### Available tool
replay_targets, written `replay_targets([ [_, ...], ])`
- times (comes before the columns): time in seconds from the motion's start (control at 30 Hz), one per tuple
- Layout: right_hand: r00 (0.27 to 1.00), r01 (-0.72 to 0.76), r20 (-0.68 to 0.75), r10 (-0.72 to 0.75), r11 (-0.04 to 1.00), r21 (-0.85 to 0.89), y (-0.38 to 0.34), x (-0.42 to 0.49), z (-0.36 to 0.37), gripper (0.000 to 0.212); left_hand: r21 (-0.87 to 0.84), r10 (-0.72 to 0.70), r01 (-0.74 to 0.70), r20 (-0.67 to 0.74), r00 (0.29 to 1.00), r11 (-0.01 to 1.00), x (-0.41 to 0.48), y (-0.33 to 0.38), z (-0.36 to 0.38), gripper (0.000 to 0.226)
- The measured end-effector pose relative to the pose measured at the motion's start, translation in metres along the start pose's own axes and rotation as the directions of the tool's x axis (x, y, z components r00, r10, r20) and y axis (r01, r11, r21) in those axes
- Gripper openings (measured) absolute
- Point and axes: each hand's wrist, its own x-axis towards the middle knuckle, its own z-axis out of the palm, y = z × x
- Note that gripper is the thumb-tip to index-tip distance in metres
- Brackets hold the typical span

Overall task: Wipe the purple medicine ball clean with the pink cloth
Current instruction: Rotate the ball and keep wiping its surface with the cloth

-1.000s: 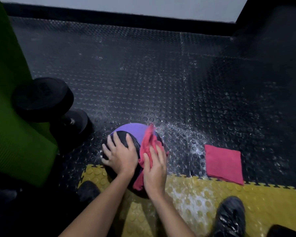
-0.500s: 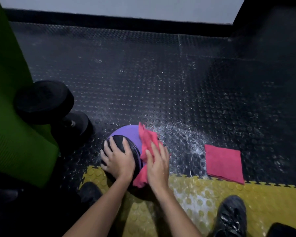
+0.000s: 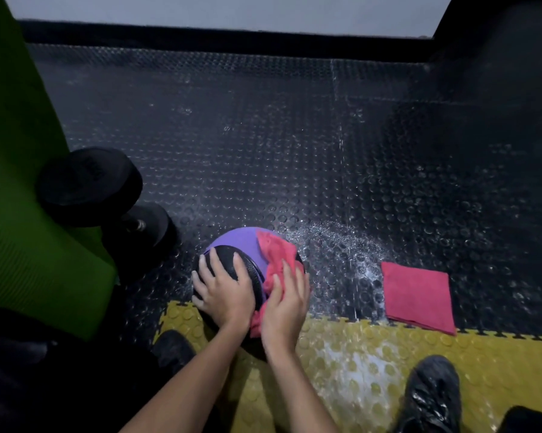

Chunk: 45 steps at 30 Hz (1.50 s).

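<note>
Ball: we find the purple medicine ball (image 3: 232, 242) on the floor, where the black studded tiles (image 3: 263, 135) meet the yellow tile (image 3: 357, 354).
Left hand (image 3: 224, 289): fingers spread, laid flat on the ball's black panel.
Right hand (image 3: 286, 304): fingers straight and close together, pressing the pink cloth (image 3: 277, 254) to the ball's right side.
Cloth: bunched, running from the ball's top to under the palm.
Surroundings: we note 1 folded cloth (image 3: 418, 296) lying apart at right, and a black dumbbell (image 3: 107, 198) against a green mat (image 3: 22, 182) at left.
</note>
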Motion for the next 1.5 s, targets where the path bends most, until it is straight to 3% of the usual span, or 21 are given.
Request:
replay_targets([
  [0.1, 0.983, -0.163, 0.085, 0.163, 0.987, -0.016, 0.006, 0.037, -0.019, 0.032, 0.029, 0.064, -0.065, 0.043, 0.997, 0.997, -0.008, 0.001, 0.003, 0.077],
  [0.2, 0.833, -0.466, 0.296, 0.467, 0.881, -0.079, 0.016, 0.087, -0.041, 0.032, 0.107, 0.127, -0.135, 0.079, 0.989, 0.985, -0.018, 0.000, 0.008, 0.063],
  [0.23, 0.806, -0.489, 0.324, 0.496, 0.865, -0.109, 0.018, 0.095, -0.045, 0.032, 0.127, 0.150, -0.158, 0.076, 0.986, 0.979, -0.022, -0.003, 0.008, 0.061],
  [0.3, 0.854, -0.375, 0.324, 0.407, 0.913, -0.158, 0.015, 0.092, -0.047, 0.032, 0.138, 0.241, -0.250, 0.082, 0.967, 0.958, -0.029, -0.012, 0.005, 0.058],
  [0.37, 0.942, -0.111, 0.296, 0.160, 0.978, -0.175, 0.005, 0.072, -0.048, 0.032, 0.108, 0.340, -0.346, 0.070, 0.938, 0.932, -0.034, -0.020, 0.003, 0.056],
  [0.43, 0.966, 0.077, 0.253, -0.042, 0.989, -0.129, 0.006, 0.053, -0.053, 0.031, 0.013, 0.335, -0.336, 0.044, 0.941, 0.942, -0.033, -0.019, 0.000, 0.053],
  [0.47, 0.974, 0.052, 0.226, -0.026, 0.993, -0.110, 0.013, 0.051, -0.059, 0.031, -0.038, 0.272, -0.271, 0.038, 0.961, 0.962, -0.030, -0.014, -0.002, 0.052],
  [0.5, 0.974, -0.069, 0.207, 0.088, 0.993, -0.093, 0.024, 0.053, -0.066, 0.031, -0.076, 0.177, -0.173, 0.043, 0.983, 0.982, -0.026, -0.007, -0.003, 0.049],
  [0.57, 0.898, -0.373, 0.210, 0.387, 0.922, -0.104, 0.049, 0.057, -0.076, 0.033, -0.085, -0.030, 0.036, 0.074, 0.997, 0.996, -0.021, 0.005, 0.000, 0.046],
  [0.63, 0.855, -0.469, 0.179, 0.487, 0.873, -0.136, 0.062, 0.051, -0.079, 0.033, -0.042, -0.037, 0.043, 0.121, 0.992, 0.998, -0.020, 0.008, 0.001, 0.047],
  [0.73, 0.947, -0.313, 0.036, 0.318, 0.944, -0.106, 0.047, 0.029, -0.070, 0.028, -0.001, 0.040, -0.040, 0.166, 0.985, 0.999, -0.018, -0.002, 0.003, 0.051],
  [0.8, 0.997, -0.077, 0.017, 0.079, 0.994, -0.083, 0.030, 0.019, -0.061, 0.030, -0.008, 0.039, -0.038, 0.160, 0.986, 0.999, -0.012, -0.006, 0.002, 0.062],
  [0.87, 0.962, 0.260, 0.123, -0.243, 0.954, -0.148, 0.016, 0.017, -0.051, 0.035, -0.037, 0.044, -0.039, 0.143, 0.989, 0.999, -0.009, -0.010, 0.001, 0.071],
  [0.93, 0.892, 0.425, 0.266, -0.365, 0.877, -0.223, 0.015, 0.024, -0.045, 0.037, -0.051, 0.060, -0.053, 0.145, 0.988, 0.997, -0.010, -0.013, 0.001, 0.072],
  [1.07, 0.935, 0.232, 0.309, -0.174, 0.959, -0.164, 0.021, 0.046, -0.050, 0.050, -0.042, 0.076, -0.070, 0.149, 0.986, 0.997, -0.011, -0.010, 0.003, 0.071],
  [1.13, 0.966, 0.120, 0.241, -0.090, 0.986, -0.114, 0.022, 0.056, -0.055, 0.042, -0.013, 0.080, -0.079, 0.168, 0.983, 0.997, -0.011, -0.003, 0.004, 0.072],
  [1.2, 0.982, -0.065, 0.172, 0.083, 0.992, -0.112, 0.026, 0.068, -0.059, 0.028, 0.001, 0.092, -0.094, 0.182, 0.979, 0.996, -0.011, 0.001, 0.004, 0.073],
  [1.27, 0.934, -0.299, 0.164, 0.319, 0.945, -0.134, 0.037, 0.079, -0.061, 0.026, 0.014, 0.089, -0.094, 0.193, 0.977, 0.996, -0.012, 0.002, 0.004, 0.073],
  [1.33, 0.881, -0.423, 0.184, 0.436, 0.900, -0.108, 0.043, 0.089, -0.067, 0.024, 0.012, 0.106, -0.111, 0.204, 0.973, 0.994, -0.015, 0.001, 0.001, 0.072],
  [1.43, 0.903, -0.412, 0.172, 0.393, 0.906, 0.098, 0.017, 0.104, -0.081, 0.026, -0.029, 0.138, -0.135, 0.202, 0.970, 0.990, -0.017, -0.006, -0.003, 0.070],
  [1.5, 0.949, -0.309, 0.156, 0.274, 0.909, 0.280, -0.012, 0.115, -0.092, 0.032, -0.054, 0.145, -0.137, 0.196, 0.970, 0.989, -0.015, -0.011, -0.005, 0.069],
])
